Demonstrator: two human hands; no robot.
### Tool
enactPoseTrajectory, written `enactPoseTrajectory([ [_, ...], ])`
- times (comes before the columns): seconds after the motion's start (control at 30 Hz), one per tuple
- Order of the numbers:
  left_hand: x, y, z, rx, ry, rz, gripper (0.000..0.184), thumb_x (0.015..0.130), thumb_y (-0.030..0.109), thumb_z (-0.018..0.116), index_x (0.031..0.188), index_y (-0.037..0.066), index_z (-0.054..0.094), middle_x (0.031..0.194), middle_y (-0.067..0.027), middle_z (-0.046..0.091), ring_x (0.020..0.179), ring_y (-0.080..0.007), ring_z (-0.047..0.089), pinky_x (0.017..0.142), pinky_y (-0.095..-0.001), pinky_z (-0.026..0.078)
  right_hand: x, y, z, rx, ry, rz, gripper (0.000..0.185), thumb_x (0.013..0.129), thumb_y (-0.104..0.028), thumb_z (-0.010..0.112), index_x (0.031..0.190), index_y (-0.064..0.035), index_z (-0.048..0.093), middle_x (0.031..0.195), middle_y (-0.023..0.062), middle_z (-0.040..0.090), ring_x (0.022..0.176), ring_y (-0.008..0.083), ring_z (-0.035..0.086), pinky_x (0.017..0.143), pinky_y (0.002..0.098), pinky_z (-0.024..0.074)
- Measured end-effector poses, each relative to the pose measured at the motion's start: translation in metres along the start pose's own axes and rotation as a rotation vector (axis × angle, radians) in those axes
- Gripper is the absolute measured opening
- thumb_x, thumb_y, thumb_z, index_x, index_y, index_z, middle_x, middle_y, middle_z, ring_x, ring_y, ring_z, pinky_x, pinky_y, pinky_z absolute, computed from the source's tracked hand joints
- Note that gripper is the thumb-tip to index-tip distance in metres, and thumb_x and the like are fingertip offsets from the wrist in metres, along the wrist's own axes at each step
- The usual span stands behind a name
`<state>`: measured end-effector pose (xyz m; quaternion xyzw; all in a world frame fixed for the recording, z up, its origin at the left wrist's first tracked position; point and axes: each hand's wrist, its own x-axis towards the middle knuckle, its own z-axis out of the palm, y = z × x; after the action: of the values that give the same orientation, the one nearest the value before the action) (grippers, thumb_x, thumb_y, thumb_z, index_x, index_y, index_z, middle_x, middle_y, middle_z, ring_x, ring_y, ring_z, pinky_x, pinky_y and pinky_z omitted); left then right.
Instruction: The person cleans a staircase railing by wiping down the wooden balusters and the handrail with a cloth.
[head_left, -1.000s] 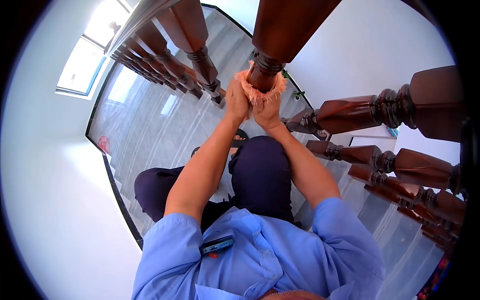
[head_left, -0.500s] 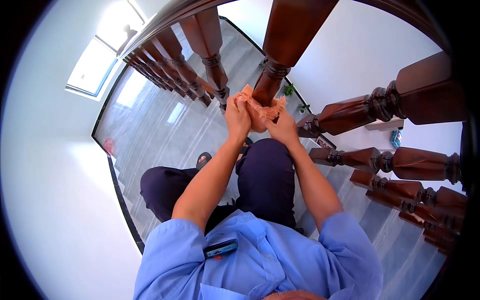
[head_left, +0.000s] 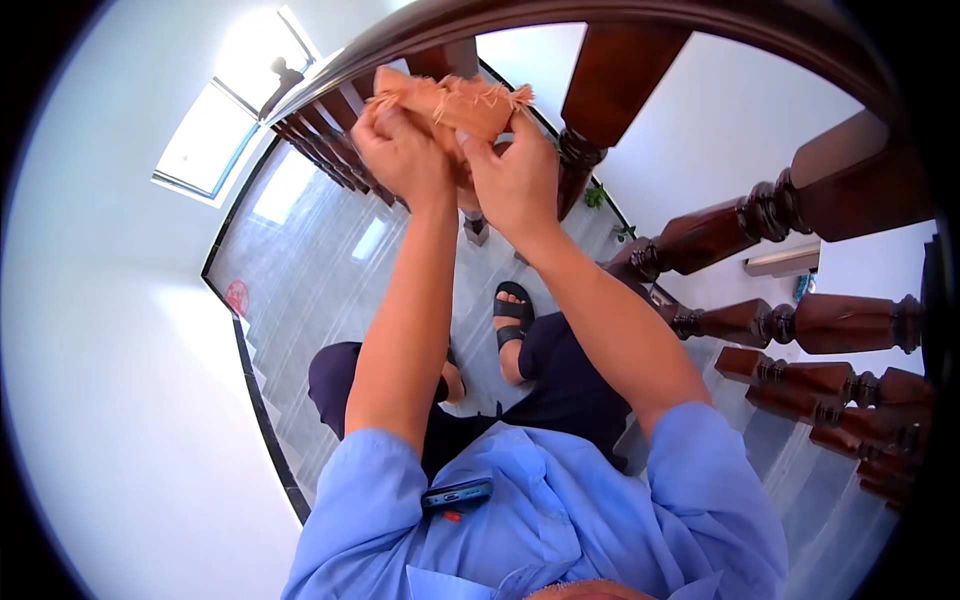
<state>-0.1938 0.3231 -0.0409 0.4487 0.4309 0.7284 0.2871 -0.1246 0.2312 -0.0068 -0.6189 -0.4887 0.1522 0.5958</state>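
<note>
An orange cloth (head_left: pixel 462 108) with frayed edges is stretched between my two hands, just below the dark wooden handrail (head_left: pixel 700 14). My left hand (head_left: pixel 408 165) grips its left part, with the fingers curled into the fabric. On the other side, my right hand (head_left: pixel 516 185) pinches the cloth between thumb and fingers. Behind the cloth, a baluster is mostly covered by the fabric and my hands, and I cannot tell whether the cloth touches it. To the right of my right hand stands another dark baluster (head_left: pixel 618 80).
More turned balusters (head_left: pixel 830 325) line the right side, above stairs. Glossy grey tiles (head_left: pixel 330 265) cover the floor, edged by a black skirting strip. My sandalled foot (head_left: pixel 512 318) rests on them. A phone (head_left: pixel 458 494) sticks out of my shirt pocket. A window (head_left: pixel 208 138) is at upper left.
Both hands have moved up and to the left with the cloth, away from the lower part of the thick baluster. My knees have spread apart, so my foot shows more.
</note>
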Motion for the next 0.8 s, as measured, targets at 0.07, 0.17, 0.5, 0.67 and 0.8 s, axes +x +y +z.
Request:
enactPoseTrajectory([
  [0.07, 0.014, -0.023, 0.019, -0.065, -0.062, -0.058, 0.026, 0.107, 0.022, 0.053, 0.115, -0.001, 0.06, 0.109, -0.0105, 0.067, 0.096, -0.0163, 0.063, 0.084, -0.0312, 0.053, 0.017, 0.017, 0.021, 0.026, 0.245, -0.08, 0.041, 0.088, -0.017, 0.075, 0.121, 0.0034, 0.063, 0.105, 0.0223, 0.071, 0.094, 0.0371, 0.071, 0.084, 0.041, 0.0554],
  [0.17, 0.025, -0.015, 0.028, -0.319, -0.191, -0.198, 0.031, 0.109, 0.026, 0.047, 0.113, 0.001, 0.064, 0.109, -0.0062, 0.067, 0.097, -0.0151, 0.063, 0.086, -0.0308, 0.052, 0.042, 0.021, 0.042, 0.321, 0.224, -0.137, 0.049, 0.095, -0.018, 0.069, 0.136, 0.0029, 0.053, 0.126, 0.0215, 0.063, 0.112, 0.0325, 0.064, 0.095, 0.0386, 0.0508],
  [0.5, 0.046, -0.057, 0.04, -0.379, -0.371, 0.108, 0.032, 0.103, 0.017, 0.04, 0.101, 0.0, 0.066, 0.096, -0.011, 0.071, 0.09, -0.0221, 0.067, 0.082, -0.0334, 0.051, 0.064, 0.031, 0.046, -0.296, 0.297, -0.467, 0.053, 0.106, -0.041, 0.055, 0.136, 0.002, 0.049, 0.124, 0.0119, 0.06, 0.111, 0.0195, 0.058, 0.098, 0.0326, 0.0468],
  [0.67, 0.047, -0.103, 0.026, -0.353, -0.612, 0.252, 0.049, 0.112, 0.038, 0.034, 0.12, 0.0, 0.064, 0.105, -0.0108, 0.069, 0.097, -0.0196, 0.064, 0.088, -0.033, 0.05, 0.059, 0.074, 0.069, 0.031, 0.288, -0.544, 0.05, 0.107, -0.042, 0.047, 0.131, 0.0021, 0.049, 0.127, 0.0181, 0.055, 0.113, 0.0329, 0.053, 0.103, 0.0428, 0.0384],
  [0.8, -0.001, -0.102, 0.004, -0.028, -0.435, -0.004, 0.035, 0.106, 0.025, 0.039, 0.107, 0.0, 0.064, 0.1, -0.0225, 0.07, 0.091, -0.0379, 0.067, 0.081, -0.041, 0.05, 0.019, 0.137, 0.094, 0.05, 0.282, -0.436, 0.057, 0.107, -0.035, 0.048, 0.148, 0.0015, 0.034, 0.134, 0.0222, 0.049, 0.121, 0.0384, 0.052, 0.105, 0.0436, 0.0406],
])
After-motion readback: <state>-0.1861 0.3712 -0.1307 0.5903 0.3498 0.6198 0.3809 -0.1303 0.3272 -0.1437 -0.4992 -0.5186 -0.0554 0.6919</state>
